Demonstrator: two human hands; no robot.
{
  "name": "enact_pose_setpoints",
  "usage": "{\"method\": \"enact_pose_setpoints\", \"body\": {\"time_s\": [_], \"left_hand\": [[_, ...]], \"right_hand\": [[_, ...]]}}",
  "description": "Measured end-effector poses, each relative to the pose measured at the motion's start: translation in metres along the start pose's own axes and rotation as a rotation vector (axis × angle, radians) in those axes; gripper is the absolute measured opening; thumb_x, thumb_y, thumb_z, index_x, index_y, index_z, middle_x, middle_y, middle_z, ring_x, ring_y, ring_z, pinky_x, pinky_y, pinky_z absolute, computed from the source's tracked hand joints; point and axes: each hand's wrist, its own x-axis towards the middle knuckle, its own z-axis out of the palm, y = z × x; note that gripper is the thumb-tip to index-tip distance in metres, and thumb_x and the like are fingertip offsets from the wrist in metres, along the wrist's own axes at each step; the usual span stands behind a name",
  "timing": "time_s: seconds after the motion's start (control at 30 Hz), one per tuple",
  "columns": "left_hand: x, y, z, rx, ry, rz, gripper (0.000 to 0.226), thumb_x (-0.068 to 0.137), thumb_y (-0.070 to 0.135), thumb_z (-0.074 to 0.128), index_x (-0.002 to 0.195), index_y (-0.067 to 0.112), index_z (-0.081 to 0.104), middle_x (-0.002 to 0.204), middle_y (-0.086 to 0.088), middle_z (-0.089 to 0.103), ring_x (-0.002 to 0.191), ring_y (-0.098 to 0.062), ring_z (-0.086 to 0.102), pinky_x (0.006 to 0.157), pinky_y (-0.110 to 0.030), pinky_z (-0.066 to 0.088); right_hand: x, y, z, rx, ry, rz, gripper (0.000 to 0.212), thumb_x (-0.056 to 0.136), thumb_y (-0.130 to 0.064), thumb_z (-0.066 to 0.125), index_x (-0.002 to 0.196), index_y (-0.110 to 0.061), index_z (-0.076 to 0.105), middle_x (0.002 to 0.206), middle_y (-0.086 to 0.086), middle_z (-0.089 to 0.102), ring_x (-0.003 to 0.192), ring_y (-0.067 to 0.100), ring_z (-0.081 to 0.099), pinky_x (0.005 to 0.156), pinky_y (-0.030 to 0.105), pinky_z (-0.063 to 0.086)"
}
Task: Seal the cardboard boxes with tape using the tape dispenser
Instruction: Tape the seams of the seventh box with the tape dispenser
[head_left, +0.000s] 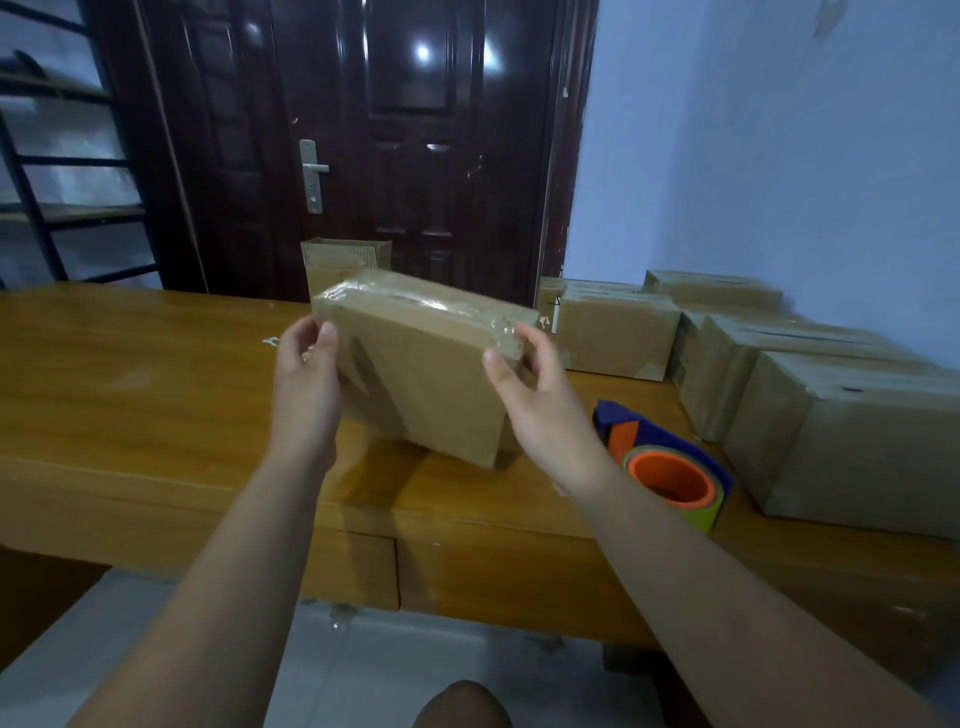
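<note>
Now the left hand (306, 384) and right hand (540, 410) each clamp a grip on one end of the box (421, 374), tilted over the counter (130, 374), long axis running between them, while the dispenser (670, 467) lies by the right forearm, nearer that hand.
</note>
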Motion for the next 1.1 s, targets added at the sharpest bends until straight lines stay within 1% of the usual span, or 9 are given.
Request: {"method": "enact_pose_setpoints", "body": {"time_s": [0.17,0.27,0.37,0.57,0.7,0.83,0.9,1.0,1.1], "left_hand": [[0.007,0.015,0.034,-0.068,-0.125,0.058,0.038,0.099,0.037,0.043,0.137,0.032,0.041,0.130,0.010,0.049,0.119,-0.009,0.046,0.097,-0.030,0.040],[0.009,0.011,0.066,-0.059,-0.261,0.045,0.026,0.100,0.035,0.041,0.125,0.036,0.049,0.121,0.014,0.054,0.118,-0.009,0.050,0.096,-0.028,0.040],[0.009,-0.003,0.103,-0.031,-0.398,-0.017,0.032,0.101,0.035,0.039,0.131,0.030,0.050,0.119,0.014,0.056,0.120,-0.014,0.049,0.100,-0.032,0.037],[0.012,-0.031,0.156,-0.084,-0.492,-0.170,0.039,0.101,0.032,0.037,0.138,0.024,0.044,0.122,0.012,0.050,0.129,-0.018,0.043,0.101,-0.034,0.036],[0.011,-0.051,0.168,-0.096,-0.499,-0.192,0.035,0.100,0.032,0.039,0.134,0.028,0.046,0.119,0.015,0.052,0.129,-0.017,0.042,0.098,-0.031,0.036],[0.012,-0.061,0.175,-0.057,-0.499,-0.203,0.041,0.099,0.026,0.043,0.140,0.026,0.041,0.132,0.008,0.048,0.128,-0.015,0.041,0.099,-0.030,0.037],[0.013,-0.063,0.179,-0.036,-0.524,-0.189,0.045,0.098,0.022,0.046,0.142,0.028,0.038,0.134,0.007,0.045,0.123,-0.011,0.042,0.092,-0.025,0.040],[0.013,-0.066,0.186,0.040,-0.569,-0.172,0.051,0.097,0.018,0.049,0.143,0.034,0.034,0.125,0.007,0.044,0.108,-0.006,0.045,0.074,-0.017,0.040],[0.012,-0.069,0.193,0.079,-0.599,-0.164,0.055,0.096,0.019,0.051,0.144,0.037,0.031,0.126,0.009,0.042,0.112,-0.006,0.042,0.077,-0.019,0.039]], "right_hand": [[0.032,-0.013,-0.036,-0.115,0.221,-0.180,0.052,0.094,-0.044,0.049,0.141,-0.028,0.031,0.145,-0.008,0.036,0.121,0.000,0.029,0.104,0.029,0.033],[0.055,-0.005,-0.070,-0.120,0.392,-0.121,0.042,0.097,-0.039,0.047,0.136,-0.027,0.035,0.135,-0.004,0.044,0.116,0.011,0.047,0.092,0.031,0.043],[0.073,0.015,-0.101,-0.114,0.471,-0.008,0.032,0.100,-0.034,0.043,0.132,-0.029,0.040,0.113,0.004,0.054,0.079,0.014,0.054,0.063,0.025,0.041],[0.092,0.052,-0.134,-0.087,0.462,0.144,0.031,0.102,-0.022,0.039,0.132,-0.023,0.046,0.106,0.003,0.055,0.069,0.012,0.052,0.060,0.029,0.043],[0.093,0.065,-0.141,-0.046,0.413,0.244,0.033,0.103,-0.016,0.037,0.135,-0.019,0.046,0.117,0.007,0.058,0.107,0.030,0.054,0.089,0.042,0.047],[0.107,0.080,-0.140,-0.142,0.451,0.165,0.031,0.103,-0.015,0.037,0.131,-0.017,0.051,0.136,0.005,0.049,0.111,0.012,0.052,0.087,0.027,0.045],[0.114,0.089,-0.139,-0.310,0.504,0.132,0.031,0.102,-0.013,0.038,0.127,-0.017,0.055,0.148,0.008,0.037,0.137,0.022,0.034,0.109,0.036,0.034],[0.114,0.093,-0.137,-0.688,0.495,0.056,0.041,0.097,-0.001,0.041,0.133,-0.017,0.054,0.160,0.004,0.013,0.148,0.023,0.004,0.118,0.037,0.012],[0.115,0.093,-0.140,-1.001,0.392,0.039,0.049,0.097,-0.011,0.044,0.145,-0.017,0.037,0.159,0.003,0.019,0.148,0.023,0.003,0.121,0.041,0.007]]}}
